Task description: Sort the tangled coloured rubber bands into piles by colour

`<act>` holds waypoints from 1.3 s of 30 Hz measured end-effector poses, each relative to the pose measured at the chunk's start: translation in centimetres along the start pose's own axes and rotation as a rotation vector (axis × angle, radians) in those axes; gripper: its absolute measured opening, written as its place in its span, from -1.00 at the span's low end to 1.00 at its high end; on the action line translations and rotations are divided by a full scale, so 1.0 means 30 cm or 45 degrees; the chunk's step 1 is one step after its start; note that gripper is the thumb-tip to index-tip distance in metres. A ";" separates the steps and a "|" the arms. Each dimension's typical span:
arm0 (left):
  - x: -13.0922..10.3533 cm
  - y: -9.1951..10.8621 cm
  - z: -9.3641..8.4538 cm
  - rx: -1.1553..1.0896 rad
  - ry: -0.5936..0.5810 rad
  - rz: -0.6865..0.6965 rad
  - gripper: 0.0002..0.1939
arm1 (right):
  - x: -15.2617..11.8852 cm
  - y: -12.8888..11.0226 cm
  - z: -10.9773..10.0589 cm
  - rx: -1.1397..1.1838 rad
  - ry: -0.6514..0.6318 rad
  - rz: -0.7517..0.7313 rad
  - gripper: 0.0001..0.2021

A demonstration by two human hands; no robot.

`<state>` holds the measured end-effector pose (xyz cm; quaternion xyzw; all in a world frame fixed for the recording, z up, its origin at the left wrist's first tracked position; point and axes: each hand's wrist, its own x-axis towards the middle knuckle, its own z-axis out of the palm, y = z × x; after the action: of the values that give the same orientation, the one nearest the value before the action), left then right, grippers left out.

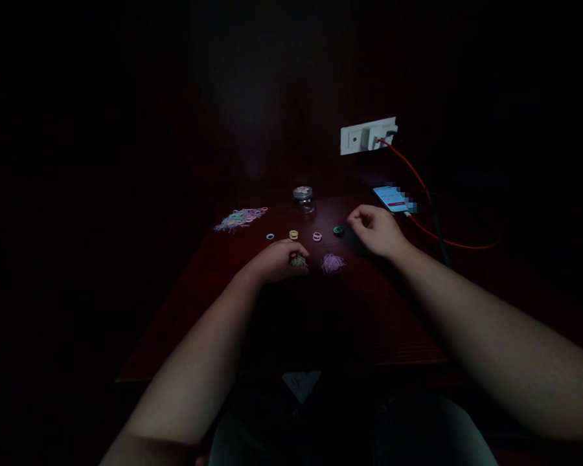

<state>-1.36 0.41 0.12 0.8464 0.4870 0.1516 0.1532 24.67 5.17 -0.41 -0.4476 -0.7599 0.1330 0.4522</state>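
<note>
My left hand (282,260) rests on the dark red table, its thumb and fingers apart around a small pale green pile of bands (298,261). Just right of it lies a purple pile (333,263). Behind these piles, in a row, are a blue ring (270,237), yellow rings (293,235), pink rings (317,237) and a dark green ring (339,230). My right hand (375,228) is beside the green ring, fingers curled and tips pressed together; whatever they hold, if anything, is too small to make out.
A mixed heap of coloured bands (241,219) lies at the table's back left. A clear lidded jar (304,199) stands at the back middle. A lit phone (391,199) is behind my right hand, its red cable (411,166) running to a wall socket (352,140).
</note>
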 end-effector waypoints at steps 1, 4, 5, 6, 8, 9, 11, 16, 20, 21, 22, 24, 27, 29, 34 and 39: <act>0.001 0.001 0.002 -0.010 0.000 0.008 -0.65 | 0.000 -0.001 0.000 0.000 -0.003 0.001 -0.87; 0.002 0.003 0.004 -0.021 -0.004 0.037 -0.69 | -0.001 -0.004 0.000 0.003 -0.003 0.005 -0.87; 0.003 0.002 0.005 -0.022 -0.004 0.054 -0.71 | -0.002 -0.005 -0.001 0.003 -0.002 0.006 -0.87; 0.004 0.001 0.005 -0.023 -0.001 0.072 -0.73 | -0.002 -0.006 -0.001 0.004 -0.003 0.008 -0.87; 0.007 -0.003 0.006 -0.025 0.006 0.111 -0.77 | -0.002 -0.007 -0.002 0.005 -0.007 0.010 -0.87; 0.008 -0.006 0.007 -0.025 0.008 0.130 -0.78 | -0.002 -0.007 -0.001 0.007 -0.008 0.008 -0.87; 0.010 -0.009 0.008 -0.026 0.005 0.148 -0.80 | -0.001 -0.005 0.000 0.016 -0.002 0.006 -0.87; 0.008 -0.006 0.009 -0.043 0.025 0.105 -0.71 | 0.000 0.000 0.003 0.023 0.001 0.019 -0.87; 0.006 -0.008 0.009 -0.027 0.058 0.056 -0.59 | 0.000 -0.001 0.001 0.016 0.002 0.020 -0.87; 0.006 -0.009 0.009 -0.033 0.051 0.049 -0.58 | 0.000 -0.001 0.000 0.017 -0.003 0.019 -0.87; 0.006 -0.011 0.010 -0.043 0.042 0.048 -0.58 | 0.000 -0.001 0.000 0.018 -0.008 0.017 -0.87; 0.008 -0.014 0.011 -0.061 0.033 0.059 -0.61 | -0.001 -0.001 0.000 0.021 -0.013 0.010 -0.87; 0.010 -0.015 0.014 -0.082 0.029 0.073 -0.65 | -0.001 0.000 0.001 0.013 -0.006 -0.005 -0.87; 0.010 -0.012 0.014 -0.113 0.016 0.071 -0.66 | -0.001 -0.001 0.001 0.013 -0.001 -0.007 -0.87; 0.009 -0.006 0.011 -0.103 0.020 0.085 -0.65 | -0.001 -0.003 0.000 0.017 -0.011 0.007 -0.86; 0.009 -0.011 0.012 -0.120 0.015 0.081 -0.66 | -0.001 0.000 0.000 0.014 -0.002 0.006 -0.86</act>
<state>-1.34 0.77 -0.32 0.8524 0.4531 0.1842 0.1850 24.69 5.15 -0.43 -0.4468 -0.7585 0.1384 0.4537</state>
